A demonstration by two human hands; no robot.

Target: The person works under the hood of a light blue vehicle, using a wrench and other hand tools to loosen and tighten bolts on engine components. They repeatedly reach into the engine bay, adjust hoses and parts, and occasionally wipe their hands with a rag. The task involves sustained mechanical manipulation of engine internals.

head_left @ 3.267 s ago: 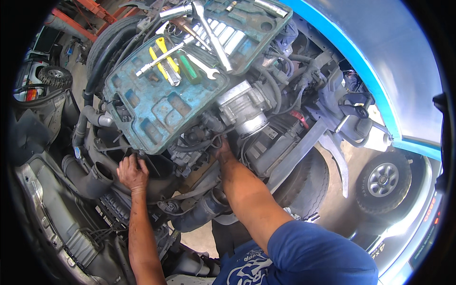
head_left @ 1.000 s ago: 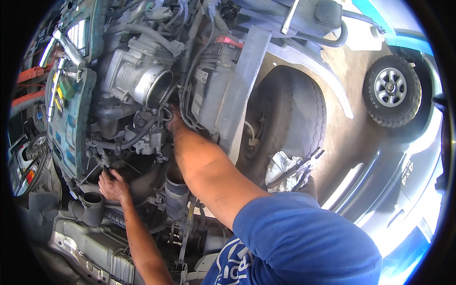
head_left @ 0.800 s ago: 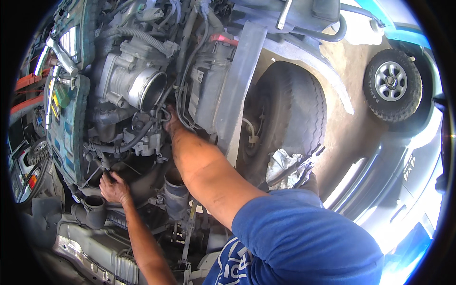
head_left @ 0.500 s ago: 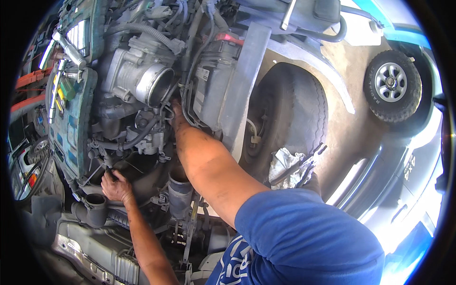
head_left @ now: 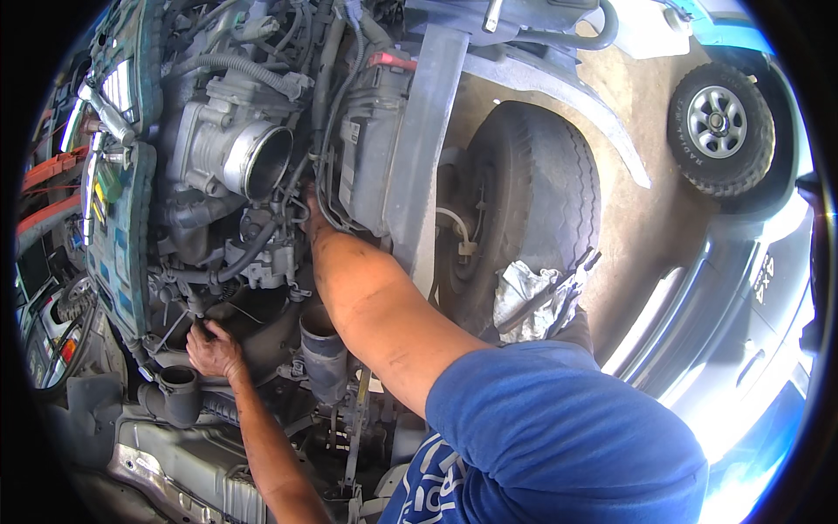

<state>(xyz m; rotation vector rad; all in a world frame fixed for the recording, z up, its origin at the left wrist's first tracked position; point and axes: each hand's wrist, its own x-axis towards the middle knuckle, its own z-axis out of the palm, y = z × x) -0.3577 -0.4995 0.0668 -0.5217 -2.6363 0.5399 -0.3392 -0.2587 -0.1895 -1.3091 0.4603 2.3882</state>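
My left hand [head_left: 215, 352] is closed, thumb and fingers pinched at the lower end of a slim metal fitting [head_left: 197, 306] low in the engine bay. Whatever sits between the fingertips is small, dark and mostly covered. My right arm reaches down between the metal throttle body [head_left: 202, 144] and a black plastic box [head_left: 377, 153] with a red piece on top. Only part of my right hand [head_left: 312, 210] shows there; its fingers are hidden behind wiring and hoses. The round throttle opening faces right, uncovered.
Loose tools, including a green-handled one [head_left: 108, 183], lie on the teal padded cover [head_left: 122, 271] at left. An open dark duct [head_left: 325, 367] and an elbow pipe [head_left: 181, 402] stand near my left forearm. A tire [head_left: 550, 175] and a crumpled white rag [head_left: 521, 301] are at right.
The view has shifted slightly, so the engine parts appear further left and a bit higher. Both hands keep to the same places among the parts.
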